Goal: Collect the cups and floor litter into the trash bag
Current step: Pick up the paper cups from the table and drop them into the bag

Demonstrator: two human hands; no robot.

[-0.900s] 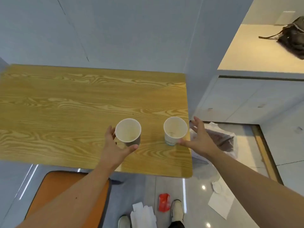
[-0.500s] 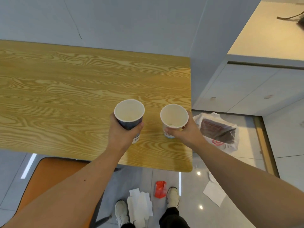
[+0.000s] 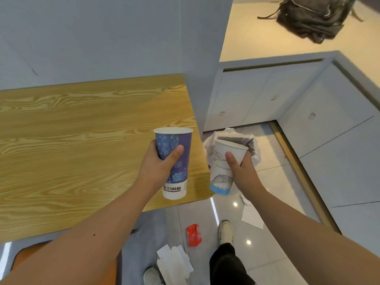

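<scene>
While aloft (off-table): cups in hands.

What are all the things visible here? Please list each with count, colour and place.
blue cup: 1, blue-purple, left hand
white cup: 1, white, right hand
trash bag: 1, white, floor behind white cup
table: 1, wood
red wrapper: 1, floor
white papers: several, floor near the feet
paper sheet: 1, white, floor right
backpack: 1, dark, upper right
chair: 1, orange, lower left
left hand: holds blue cup
right hand: holds white cup
</scene>
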